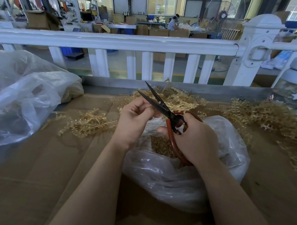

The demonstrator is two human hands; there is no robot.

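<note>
My right hand point(192, 138) grips the red handles of a pair of large scissors point(160, 104), whose dark blades stand apart and point up and to the left. My left hand point(135, 116) is curled just left of the blades, its fingertips pinching something small that I cannot make out. Both hands hover over an open clear plastic bag point(183, 179) with small golden pieces point(161, 145) inside.
Golden plastic sprue branches lie in piles at the left point(88, 123), behind the hands point(179, 100) and at the right point(268, 118) on the cardboard-covered table point(55, 176). A big clear bag point(24, 97) fills the left. A white railing point(148, 43) runs behind; a jar point(295, 89) stands far right.
</note>
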